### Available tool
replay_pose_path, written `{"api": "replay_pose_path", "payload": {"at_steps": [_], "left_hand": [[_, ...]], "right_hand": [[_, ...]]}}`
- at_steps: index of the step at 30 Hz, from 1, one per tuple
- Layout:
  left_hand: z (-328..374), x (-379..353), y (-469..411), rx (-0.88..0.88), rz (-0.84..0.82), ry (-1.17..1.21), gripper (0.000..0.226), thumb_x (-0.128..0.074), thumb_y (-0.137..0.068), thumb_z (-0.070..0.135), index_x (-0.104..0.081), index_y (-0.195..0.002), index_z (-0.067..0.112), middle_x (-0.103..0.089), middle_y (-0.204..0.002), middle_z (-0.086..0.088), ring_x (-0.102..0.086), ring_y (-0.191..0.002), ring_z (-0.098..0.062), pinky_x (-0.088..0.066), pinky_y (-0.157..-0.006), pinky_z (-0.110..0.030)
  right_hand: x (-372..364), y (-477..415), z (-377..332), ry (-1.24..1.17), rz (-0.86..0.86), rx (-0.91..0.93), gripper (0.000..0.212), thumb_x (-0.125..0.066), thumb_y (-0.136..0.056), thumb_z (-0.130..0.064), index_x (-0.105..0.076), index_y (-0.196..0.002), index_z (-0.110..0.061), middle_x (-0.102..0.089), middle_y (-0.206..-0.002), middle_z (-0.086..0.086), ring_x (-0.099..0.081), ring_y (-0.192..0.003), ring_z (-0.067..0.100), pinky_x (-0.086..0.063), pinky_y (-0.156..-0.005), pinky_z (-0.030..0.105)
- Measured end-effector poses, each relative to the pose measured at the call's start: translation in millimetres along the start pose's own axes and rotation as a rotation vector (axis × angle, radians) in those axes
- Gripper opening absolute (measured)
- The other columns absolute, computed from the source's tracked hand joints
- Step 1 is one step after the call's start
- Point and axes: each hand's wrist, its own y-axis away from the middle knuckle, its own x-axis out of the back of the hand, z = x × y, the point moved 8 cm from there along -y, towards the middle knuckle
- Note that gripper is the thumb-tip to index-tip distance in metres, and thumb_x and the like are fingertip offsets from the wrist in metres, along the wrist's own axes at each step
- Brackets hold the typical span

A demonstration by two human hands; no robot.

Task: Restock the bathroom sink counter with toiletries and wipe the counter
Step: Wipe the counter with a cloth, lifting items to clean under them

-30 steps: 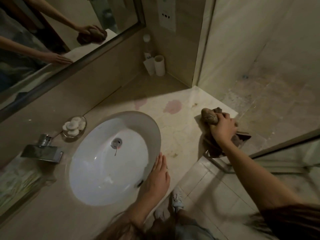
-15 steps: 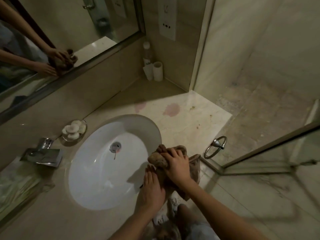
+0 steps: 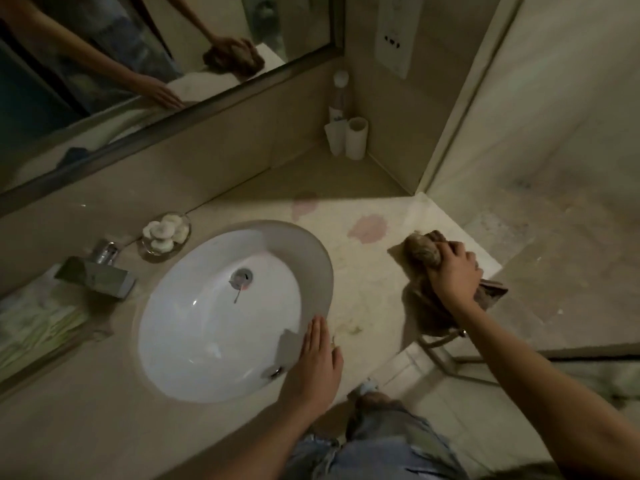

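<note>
Head view: right hand (image 3: 453, 273) tight around crumpled brown cloth (image 3: 423, 251) on mottled marble counter (image 3: 367, 285), left hand (image 3: 317, 365) flat at oval basin (image 3: 311, 261) rim

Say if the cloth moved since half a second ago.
Yes. The cloth went right, away from the sink, to the counter's right end, in the right hand.

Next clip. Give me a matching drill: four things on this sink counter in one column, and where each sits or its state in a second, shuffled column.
Things
1. brown cloth
2. left hand
3. small dish
4. white cups

Places or states
A. in the far corner of the counter, against the wall
B. lying flat on the near rim of the sink
C. bunched in the grip of the right hand, near the counter's right edge
D. beside the faucet, holding white round pieces

Pairs: 1-C, 2-B, 3-D, 4-A
</note>
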Motion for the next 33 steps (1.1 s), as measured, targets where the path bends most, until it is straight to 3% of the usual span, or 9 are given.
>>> {"api": "replay_pose_path", "payload": {"at_steps": [2, 6, 9, 12, 20, 23, 28, 31, 33], "left_hand": [[13.6, -3.7, -18.2, 0.028, 0.01, 0.014, 0.064, -0.023, -0.102, 0.039, -0.002, -0.152, 0.004, -0.001, -0.16, -0.009, -0.006, -0.148, -0.02, -0.002, -0.114, -0.023], [27.2, -5.2, -56.9, 0.149, 0.075, 0.069, 0.069, -0.024, -0.092, 0.04, -0.034, -0.142, -0.006, -0.031, -0.15, -0.015, -0.04, -0.136, -0.033, -0.03, -0.109, -0.044], [32.1, -4.4, -75.6, 0.165, 0.116, 0.048, 0.061, -0.033, -0.09, 0.034, -0.048, -0.137, -0.002, -0.048, -0.142, -0.015, -0.05, -0.129, -0.029, -0.035, -0.11, -0.036], [33.4, -8.4, -80.3, 0.144, 0.122, -0.001, 0.058, -0.033, -0.093, 0.032, -0.042, -0.141, 0.002, -0.041, -0.149, -0.011, -0.04, -0.137, -0.026, -0.023, -0.111, -0.036], [29.8, -16.5, -72.3, 0.181, 0.2, -0.084, 0.059, -0.026, -0.101, 0.039, -0.018, -0.152, 0.011, -0.02, -0.159, -0.007, -0.018, -0.146, -0.025, -0.019, -0.113, -0.039], [30.9, -13.3, -72.1, 0.195, 0.215, -0.097, 0.06, -0.027, -0.101, 0.041, -0.016, -0.153, 0.014, -0.023, -0.158, -0.006, -0.02, -0.146, -0.024, -0.019, -0.114, -0.039], [30.3, -13.3, -70.9, 0.212, 0.233, -0.069, 0.058, -0.022, -0.101, 0.042, -0.017, -0.153, 0.017, -0.027, -0.156, -0.007, -0.023, -0.145, -0.024, -0.026, -0.117, -0.041], [31.0, -12.8, -71.6, 0.209, 0.237, -0.087, 0.058, -0.013, -0.101, 0.043, -0.024, -0.151, 0.016, -0.031, -0.154, -0.008, -0.029, -0.143, -0.025, -0.03, -0.114, -0.043], [29.9, -11.8, -71.8, 0.219, 0.254, -0.106, 0.057, -0.017, -0.101, 0.043, -0.027, -0.151, 0.015, -0.036, -0.152, -0.008, -0.034, -0.14, -0.025, -0.032, -0.113, -0.041]], "right_hand": [[7.0, -25.5, 8.6, -0.012, 0.001, -0.027, 0.041, -0.057, -0.087, -0.024, -0.054, -0.128, -0.024, -0.046, -0.129, 0.011, -0.042, -0.112, 0.038, -0.035, -0.095, 0.054], [6.8, -56.0, 9.7, 0.008, -0.014, 0.016, 0.047, -0.062, -0.08, -0.023, -0.054, -0.126, -0.022, -0.047, -0.126, 0.013, -0.043, -0.111, 0.037, -0.038, -0.095, 0.053], [3.8, -62.4, 8.0, 0.005, 0.017, 0.021, 0.053, -0.066, -0.071, -0.021, -0.055, -0.123, -0.016, -0.047, -0.124, 0.017, -0.042, -0.11, 0.039, -0.036, -0.096, 0.053], [-1.6, -68.5, 2.5, 0.022, 0.011, 0.02, 0.053, -0.066, -0.071, -0.024, -0.054, -0.122, -0.015, -0.047, -0.125, 0.017, -0.042, -0.112, 0.039, -0.035, -0.098, 0.052], [-21.3, -85.4, -76.1, 0.086, -0.061, 0.285, 0.058, -0.064, -0.073, -0.032, -0.05, -0.127, -0.016, -0.049, -0.121, 0.017, -0.044, -0.108, 0.039, -0.034, -0.093, 0.052], [-35.4, -76.1, -111.1, 0.141, -0.145, 0.44, 0.062, -0.064, -0.076, -0.038, -0.047, -0.133, -0.02, -0.047, -0.125, 0.015, -0.043, -0.112, 0.037, -0.033, -0.095, 0.05], [-59.2, -15.7, -147.2, 0.132, -0.267, 0.756, 0.058, -0.064, -0.074, -0.042, -0.055, -0.127, -0.021, -0.051, -0.123, 0.012, -0.048, -0.107, 0.036, -0.039, -0.09, 0.049], [-55.7, -8.0, -138.9, 0.121, -0.335, 0.942, 0.058, -0.057, -0.076, -0.046, -0.053, -0.131, -0.025, -0.052, -0.125, 0.008, -0.051, -0.107, 0.035, -0.041, -0.088, 0.047], [-41.5, -29.9, -119.0, 0.119, -0.308, 0.949, 0.061, -0.048, -0.077, -0.051, -0.051, -0.133, -0.027, -0.053, -0.124, 0.007, -0.052, -0.104, 0.034, -0.043, -0.083, 0.045]]}}
